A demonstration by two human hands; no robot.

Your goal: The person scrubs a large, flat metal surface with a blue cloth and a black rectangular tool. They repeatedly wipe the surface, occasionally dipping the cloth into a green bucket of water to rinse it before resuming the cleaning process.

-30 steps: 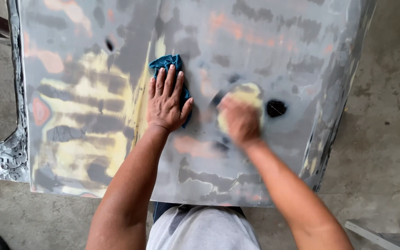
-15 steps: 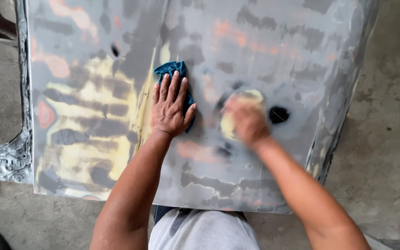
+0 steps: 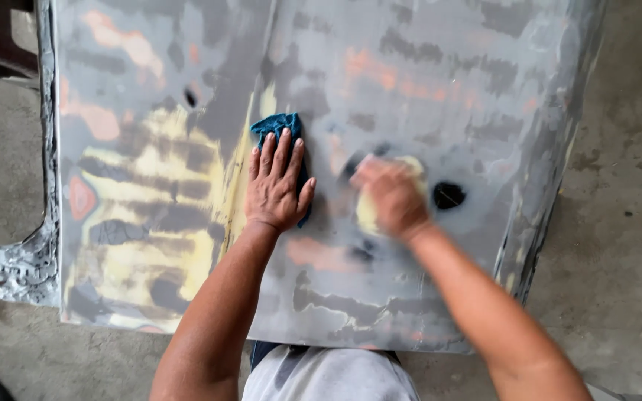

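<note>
Your left hand (image 3: 276, 189) lies flat, fingers spread, pinning a blue cloth (image 3: 280, 134) to the grey panel (image 3: 410, 74) at mid-frame. Your right hand (image 3: 386, 197) is curled over a yellowish sanding pad (image 3: 369, 212) just right of it, blurred with motion. The dark hole (image 3: 449, 195) sits just right of that hand (the pad's edge could catch there and tear or skip). Pressing long in one spot could cut through the yellow filler patches (image 3: 150, 252) in the lower left. With only a flat palm on it, the cloth could slide.
</note>
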